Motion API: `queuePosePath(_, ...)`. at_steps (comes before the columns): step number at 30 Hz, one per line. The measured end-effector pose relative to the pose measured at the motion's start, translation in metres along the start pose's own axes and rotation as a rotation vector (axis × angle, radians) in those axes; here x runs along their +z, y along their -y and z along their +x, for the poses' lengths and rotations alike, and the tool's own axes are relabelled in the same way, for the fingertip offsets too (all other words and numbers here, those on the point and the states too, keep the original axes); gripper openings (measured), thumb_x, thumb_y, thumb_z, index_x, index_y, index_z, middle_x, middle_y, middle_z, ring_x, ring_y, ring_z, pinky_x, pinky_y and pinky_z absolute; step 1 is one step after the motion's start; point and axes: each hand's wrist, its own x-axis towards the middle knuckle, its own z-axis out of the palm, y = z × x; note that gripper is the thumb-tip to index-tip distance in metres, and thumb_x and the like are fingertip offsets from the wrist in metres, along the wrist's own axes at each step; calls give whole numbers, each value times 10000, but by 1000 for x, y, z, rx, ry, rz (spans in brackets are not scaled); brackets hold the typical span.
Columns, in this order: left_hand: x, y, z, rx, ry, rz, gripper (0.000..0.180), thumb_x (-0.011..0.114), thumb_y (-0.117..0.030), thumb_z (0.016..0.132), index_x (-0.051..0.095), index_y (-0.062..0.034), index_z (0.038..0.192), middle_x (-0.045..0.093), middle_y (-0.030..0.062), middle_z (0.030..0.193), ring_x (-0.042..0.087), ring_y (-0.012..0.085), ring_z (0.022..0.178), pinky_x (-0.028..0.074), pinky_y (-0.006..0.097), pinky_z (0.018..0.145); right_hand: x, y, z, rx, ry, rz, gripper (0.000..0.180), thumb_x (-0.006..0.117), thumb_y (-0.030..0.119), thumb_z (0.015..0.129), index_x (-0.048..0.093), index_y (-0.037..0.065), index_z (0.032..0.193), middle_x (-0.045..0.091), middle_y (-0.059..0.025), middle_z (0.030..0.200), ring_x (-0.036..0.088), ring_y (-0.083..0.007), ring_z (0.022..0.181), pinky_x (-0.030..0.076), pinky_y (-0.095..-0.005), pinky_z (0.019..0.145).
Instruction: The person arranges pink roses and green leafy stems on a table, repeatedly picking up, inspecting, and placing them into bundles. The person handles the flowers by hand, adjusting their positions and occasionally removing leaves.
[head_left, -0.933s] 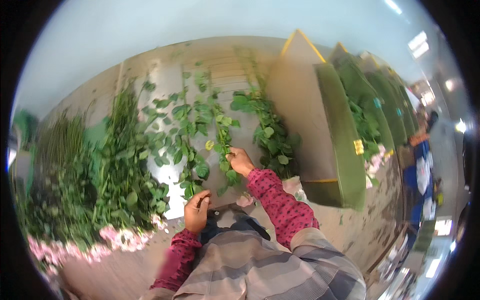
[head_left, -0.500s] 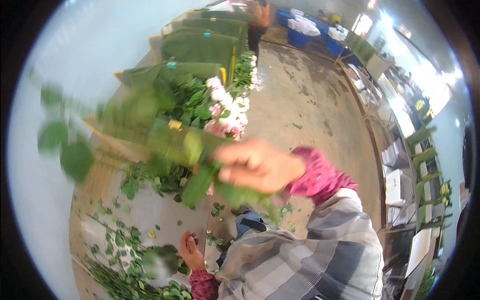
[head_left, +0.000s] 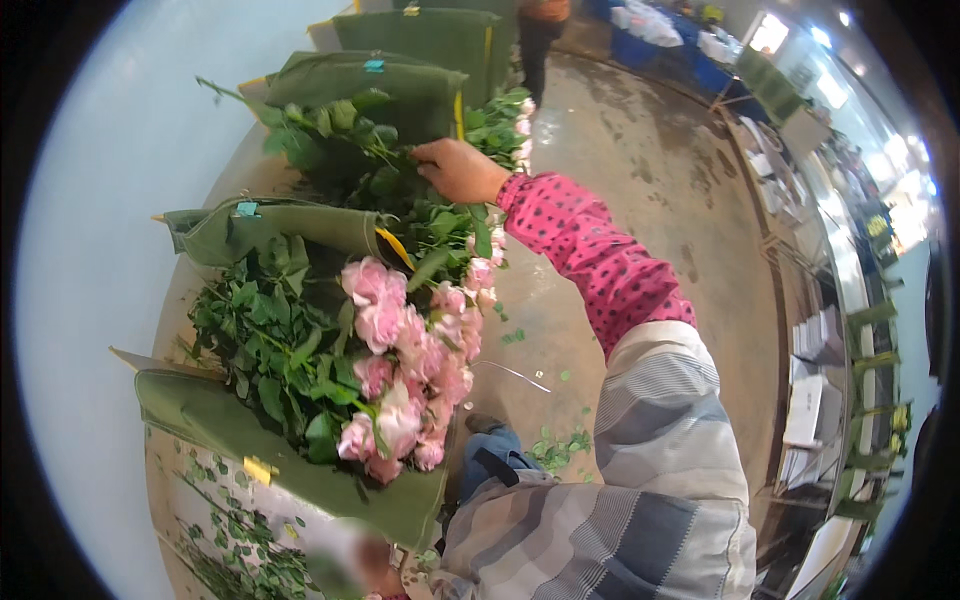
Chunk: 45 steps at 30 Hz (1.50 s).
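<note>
A leafy stem [head_left: 345, 118] is lying crosswise over the gap between a near divider [head_left: 300, 228] and a far divider [head_left: 365, 95], both green. Its thin end is pointing left, toward the pale wall [head_left: 90, 280]. The right hand [head_left: 458, 172] is gripping it with bent fingers [head_left: 430, 155], so it is not yet let go; whether it is touching the leaves underneath is hard to tell, and its bloom is not showing clearly. Pink roses [head_left: 482, 275] are already resting in that gap, their heads facing right.

The next gap toward the wearer is holding a fuller bunch [head_left: 400, 350], heads likewise to the right, leaves to the left; a front divider [head_left: 290, 440] with a yellow clip [head_left: 260, 469] is closing it off. Sorting seems partly done: several gaps are carrying flowers, while loose stems [head_left: 240, 535] are lying unplaced on the counter [head_left: 160, 490].

The left hand [head_left: 378, 568] is showing only as a blur low in view, near those stems; I cannot tell whether its fingers are grasping anything. Beyond, a person [head_left: 535, 45] is standing near blue bins [head_left: 632, 48], and leaf scraps [head_left: 560, 450] are littering the floor [head_left: 620, 210].
</note>
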Motion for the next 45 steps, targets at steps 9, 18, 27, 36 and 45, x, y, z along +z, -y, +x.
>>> queuePosePath(9,-12,48,-43,282,-79,809,468,472,-299,964,494,48,1277,570,225,1236,546,347,1086,410,384,955,187,-138,55,269,338,-39,373,543,223,838,634,28,1143,623,-244,1117,590,-387,1068,460,-454,944)
queuePosePath(18,-28,-10,-45,-86,-211,163,440,481,-164,973,428,74,1340,576,166,1235,567,228,1086,432,307,941,81,-102,39,58,-87,-42,303,501,161,913,601,-20,1134,649,-239,1018,647,-345,927,502,-426,810)
queuePosePath(27,-78,43,-30,-223,-246,78,454,529,-300,957,472,-84,1352,617,132,1115,574,261,913,496,403,848,2,-136,-86,432,-195,251,267,538,186,912,663,-19,1029,663,-146,736,618,-193,607,488,-323,603)
queuePosePath(36,-190,38,6,-66,-669,522,288,595,-211,881,643,-28,1099,679,166,1017,653,300,940,491,358,825,239,-91,-464,714,486,480,238,496,242,940,617,47,878,592,-45,646,574,-149,571,461,-317,502)
queuePosePath(45,-226,129,9,-89,-642,198,291,601,-243,874,656,-25,1058,690,180,939,669,328,858,511,368,764,279,245,-369,320,681,459,245,538,187,920,660,-8,1004,674,-132,795,654,-202,706,510,-309,653)
